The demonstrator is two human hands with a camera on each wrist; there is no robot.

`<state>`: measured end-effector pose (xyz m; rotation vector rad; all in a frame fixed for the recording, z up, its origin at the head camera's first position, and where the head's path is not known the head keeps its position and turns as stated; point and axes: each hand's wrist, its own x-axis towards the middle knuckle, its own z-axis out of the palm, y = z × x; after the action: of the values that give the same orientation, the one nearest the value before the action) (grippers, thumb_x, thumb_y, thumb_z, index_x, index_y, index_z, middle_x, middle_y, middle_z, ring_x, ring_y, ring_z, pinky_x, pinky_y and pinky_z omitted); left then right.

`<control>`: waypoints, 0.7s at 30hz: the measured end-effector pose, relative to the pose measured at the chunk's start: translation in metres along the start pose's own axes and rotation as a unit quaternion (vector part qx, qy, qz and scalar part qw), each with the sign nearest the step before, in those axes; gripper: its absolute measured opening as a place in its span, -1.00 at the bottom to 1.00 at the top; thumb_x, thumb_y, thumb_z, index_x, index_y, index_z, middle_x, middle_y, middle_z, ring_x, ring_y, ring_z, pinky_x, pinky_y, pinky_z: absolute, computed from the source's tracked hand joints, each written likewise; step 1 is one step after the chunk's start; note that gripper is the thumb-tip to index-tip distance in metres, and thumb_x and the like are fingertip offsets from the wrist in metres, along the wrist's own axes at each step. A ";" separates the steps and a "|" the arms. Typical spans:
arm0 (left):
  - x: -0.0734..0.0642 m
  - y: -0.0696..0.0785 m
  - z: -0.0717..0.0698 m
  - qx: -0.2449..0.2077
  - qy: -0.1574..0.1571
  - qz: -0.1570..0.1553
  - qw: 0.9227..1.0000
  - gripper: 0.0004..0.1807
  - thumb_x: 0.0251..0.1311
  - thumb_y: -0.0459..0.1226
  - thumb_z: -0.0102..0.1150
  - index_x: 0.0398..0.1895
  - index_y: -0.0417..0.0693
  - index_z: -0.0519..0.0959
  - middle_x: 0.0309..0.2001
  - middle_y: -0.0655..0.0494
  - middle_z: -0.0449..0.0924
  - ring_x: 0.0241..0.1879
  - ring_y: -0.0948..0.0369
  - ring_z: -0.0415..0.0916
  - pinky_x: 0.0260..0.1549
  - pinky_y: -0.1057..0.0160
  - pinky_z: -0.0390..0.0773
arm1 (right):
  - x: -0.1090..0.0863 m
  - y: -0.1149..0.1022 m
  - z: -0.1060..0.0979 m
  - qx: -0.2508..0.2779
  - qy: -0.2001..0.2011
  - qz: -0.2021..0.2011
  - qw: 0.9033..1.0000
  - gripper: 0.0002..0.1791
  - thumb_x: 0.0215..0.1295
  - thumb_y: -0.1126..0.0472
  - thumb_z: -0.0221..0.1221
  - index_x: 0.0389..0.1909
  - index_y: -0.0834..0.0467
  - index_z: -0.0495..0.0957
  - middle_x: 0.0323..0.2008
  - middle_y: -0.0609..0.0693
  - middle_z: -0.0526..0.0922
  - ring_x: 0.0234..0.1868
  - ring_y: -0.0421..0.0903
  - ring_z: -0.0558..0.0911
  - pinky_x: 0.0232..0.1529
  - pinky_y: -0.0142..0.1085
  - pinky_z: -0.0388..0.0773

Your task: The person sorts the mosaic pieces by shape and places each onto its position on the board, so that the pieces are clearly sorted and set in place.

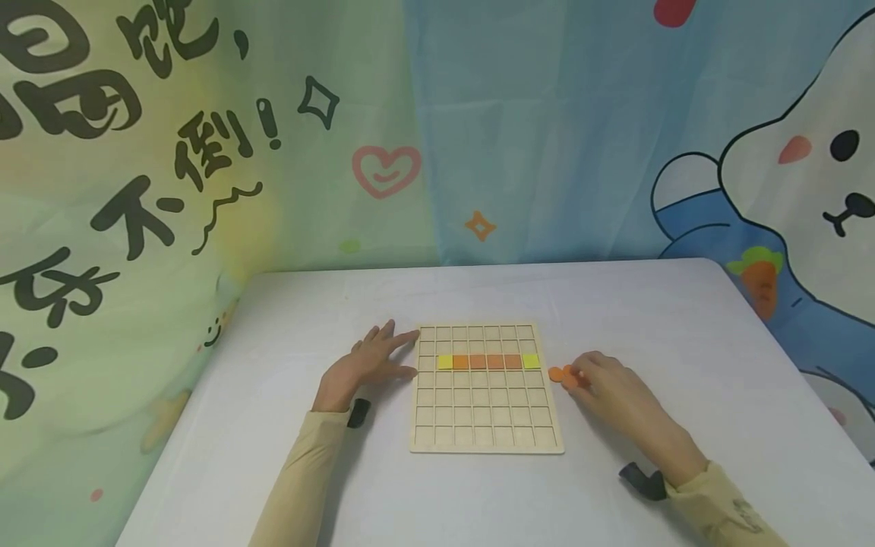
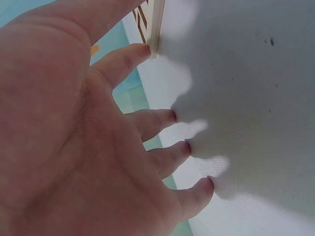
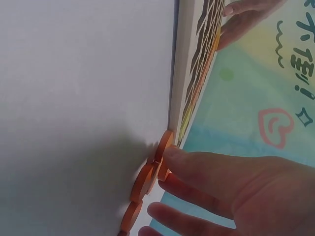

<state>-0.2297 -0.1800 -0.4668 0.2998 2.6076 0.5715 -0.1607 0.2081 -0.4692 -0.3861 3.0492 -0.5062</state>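
Note:
A pale wooden grid board lies on the table. One row across it holds coloured squares: a yellow square and another yellow square at the ends, several orange squares between. My left hand is spread flat-fingered at the board's left side, thumb and index fingertip right at its edge. To the right of the board, my right hand pinches an orange disc between thumb and index finger. More orange discs sit on the table beside those fingertips, one close to the board's edge.
A white cloth covers the table. Behind it hangs a printed curtain with lettering and a cartoon bear. Each wrist wears a black camera mount near the sleeve.

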 end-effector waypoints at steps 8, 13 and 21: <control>0.000 -0.001 0.001 -0.006 0.000 -0.007 1.000 -0.16 0.27 0.07 0.27 0.58 0.33 0.14 0.65 -0.13 -0.30 0.62 -0.19 -0.37 0.55 -0.29 -0.20 | 0.003 -0.006 0.005 0.007 0.014 -0.023 1.000 -0.77 0.31 0.12 0.32 -0.17 0.20 0.65 -0.06 0.18 0.66 -0.11 0.10 0.63 -0.05 0.06 0.64; -0.001 -0.001 0.002 -0.003 0.001 -0.003 1.000 -0.16 0.28 0.07 0.27 0.58 0.31 0.14 0.64 -0.14 -0.29 0.62 -0.20 -0.37 0.54 -0.30 -0.19 | 0.003 -0.010 0.009 0.007 0.030 -0.052 0.998 -0.80 0.28 0.20 0.32 -0.14 0.19 0.65 0.00 0.20 0.66 0.00 0.18 0.65 0.02 0.10 0.63; -0.001 0.000 0.001 0.000 0.003 -0.007 1.000 -0.15 0.27 0.09 0.27 0.58 0.32 0.13 0.65 -0.12 -0.29 0.62 -0.19 -0.36 0.55 -0.28 -0.19 | 0.006 -0.015 0.014 0.000 0.040 -0.063 0.997 -0.84 0.31 0.17 0.30 -0.19 0.16 0.65 0.00 0.19 0.67 0.02 0.18 0.65 0.02 0.10 0.64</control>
<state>-0.2283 -0.1804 -0.4675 0.2795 2.6127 0.5677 -0.1618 0.1891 -0.4776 -0.5752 3.1163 -0.5385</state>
